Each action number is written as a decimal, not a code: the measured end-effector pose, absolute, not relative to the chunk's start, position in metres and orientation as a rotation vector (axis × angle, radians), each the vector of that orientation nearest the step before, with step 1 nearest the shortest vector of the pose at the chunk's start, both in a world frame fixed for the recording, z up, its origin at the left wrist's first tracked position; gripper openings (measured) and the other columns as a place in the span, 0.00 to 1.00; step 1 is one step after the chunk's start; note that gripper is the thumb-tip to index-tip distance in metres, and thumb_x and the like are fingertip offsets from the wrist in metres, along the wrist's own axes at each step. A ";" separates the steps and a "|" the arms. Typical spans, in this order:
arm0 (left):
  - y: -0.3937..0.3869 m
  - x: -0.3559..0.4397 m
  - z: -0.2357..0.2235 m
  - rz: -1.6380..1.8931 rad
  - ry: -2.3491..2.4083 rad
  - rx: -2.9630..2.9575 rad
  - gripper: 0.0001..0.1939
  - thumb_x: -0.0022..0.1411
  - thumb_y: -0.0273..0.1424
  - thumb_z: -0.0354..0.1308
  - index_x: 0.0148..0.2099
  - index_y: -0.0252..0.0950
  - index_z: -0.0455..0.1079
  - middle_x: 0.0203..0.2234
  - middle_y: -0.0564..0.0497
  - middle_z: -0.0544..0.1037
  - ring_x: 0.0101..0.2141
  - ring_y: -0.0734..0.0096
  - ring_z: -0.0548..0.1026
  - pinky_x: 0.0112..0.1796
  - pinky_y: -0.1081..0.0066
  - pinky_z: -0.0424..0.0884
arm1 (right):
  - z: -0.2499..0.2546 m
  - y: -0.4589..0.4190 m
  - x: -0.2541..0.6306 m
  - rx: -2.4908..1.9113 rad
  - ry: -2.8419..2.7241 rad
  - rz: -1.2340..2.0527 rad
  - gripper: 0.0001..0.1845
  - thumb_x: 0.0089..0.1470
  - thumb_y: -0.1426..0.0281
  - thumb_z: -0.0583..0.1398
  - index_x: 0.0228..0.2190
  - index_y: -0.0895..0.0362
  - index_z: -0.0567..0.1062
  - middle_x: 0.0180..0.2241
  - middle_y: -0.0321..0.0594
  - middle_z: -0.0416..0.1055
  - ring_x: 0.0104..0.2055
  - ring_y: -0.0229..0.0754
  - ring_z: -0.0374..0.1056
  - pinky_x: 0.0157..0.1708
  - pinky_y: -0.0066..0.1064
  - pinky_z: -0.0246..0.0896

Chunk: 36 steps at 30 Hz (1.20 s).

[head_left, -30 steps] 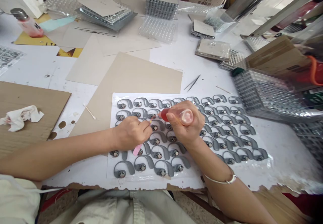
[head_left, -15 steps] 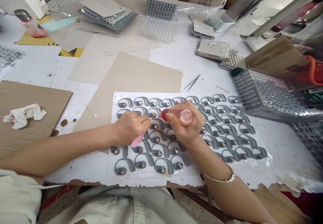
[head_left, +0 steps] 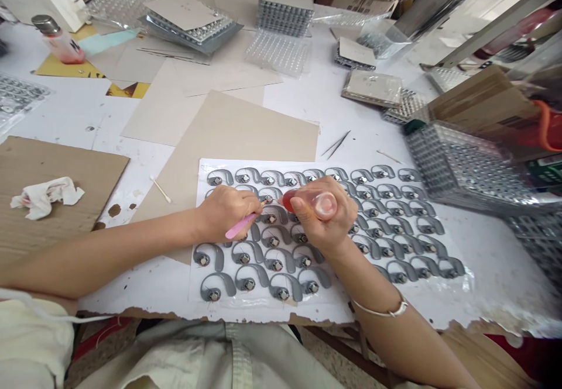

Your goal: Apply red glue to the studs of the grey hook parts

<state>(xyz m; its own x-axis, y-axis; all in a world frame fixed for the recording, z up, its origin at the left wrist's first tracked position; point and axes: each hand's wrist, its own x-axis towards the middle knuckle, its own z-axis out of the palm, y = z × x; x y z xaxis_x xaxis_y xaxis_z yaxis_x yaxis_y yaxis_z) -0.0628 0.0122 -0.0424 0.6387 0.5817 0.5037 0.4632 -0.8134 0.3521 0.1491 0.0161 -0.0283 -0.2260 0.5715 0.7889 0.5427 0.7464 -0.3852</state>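
Note:
Rows of grey ear-hook earphone parts (head_left: 281, 260), each with a round metal piece and fine wires, lie on a white sheet (head_left: 195, 286). My left hand (head_left: 230, 209) is closed on a thin pink-handled tool (head_left: 240, 226), its fine tip pointing right at an earphone part in the second row; the kind of tip is too small to tell. My right hand (head_left: 329, 213) is wrapped round a clear squeeze bottle (head_left: 314, 202) of red liquid. The bottle lies tilted, its nozzle toward the tool's tip. Both hands hover over the parts and hide several of them.
Tweezers (head_left: 336, 144) and cotton swabs (head_left: 160, 190) lie beyond the sheet. A crumpled tissue (head_left: 46, 197) rests on cardboard (head_left: 57, 161) at left. Stacked clear trays (head_left: 461, 161) stand at right, more trays (head_left: 283, 9) at the back. A red-liquid bottle (head_left: 61, 44) stands far left.
The pink handle has swung to a flatter angle in my left hand. My right hand keeps the bottle in nearly the same place. The whole view has shifted slightly.

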 end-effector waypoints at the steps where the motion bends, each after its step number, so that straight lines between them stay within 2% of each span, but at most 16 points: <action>1: 0.012 -0.063 -0.042 0.925 0.860 2.653 0.07 0.55 0.22 0.53 0.33 0.33 0.71 0.26 0.52 0.79 0.26 0.73 0.77 0.25 0.76 0.70 | -0.029 0.016 0.149 -0.856 -1.886 0.035 0.06 0.53 0.71 0.62 0.28 0.55 0.69 0.24 0.36 0.71 0.26 0.40 0.67 0.25 0.34 0.62; 9: 0.015 -0.064 -0.037 0.905 0.858 2.596 0.08 0.57 0.23 0.51 0.32 0.34 0.72 0.25 0.53 0.79 0.26 0.74 0.76 0.24 0.77 0.66 | -0.029 0.015 0.150 -0.837 -1.875 0.073 0.06 0.52 0.72 0.63 0.28 0.55 0.69 0.24 0.36 0.71 0.26 0.38 0.66 0.25 0.33 0.62; 21: 0.024 -0.068 -0.039 0.889 0.915 2.305 0.05 0.56 0.25 0.57 0.32 0.34 0.74 0.27 0.51 0.80 0.28 0.72 0.77 0.31 0.74 0.71 | -0.031 0.014 0.149 -0.831 -1.857 0.122 0.05 0.51 0.73 0.63 0.29 0.55 0.70 0.24 0.36 0.70 0.26 0.40 0.66 0.26 0.33 0.63; 36: 0.035 -0.072 -0.037 0.828 0.975 1.992 0.02 0.52 0.26 0.63 0.29 0.33 0.76 0.23 0.52 0.79 0.22 0.77 0.72 0.23 0.79 0.64 | -0.035 0.014 0.149 -0.800 -1.851 0.140 0.05 0.51 0.72 0.63 0.31 0.55 0.71 0.26 0.38 0.71 0.27 0.41 0.66 0.26 0.36 0.64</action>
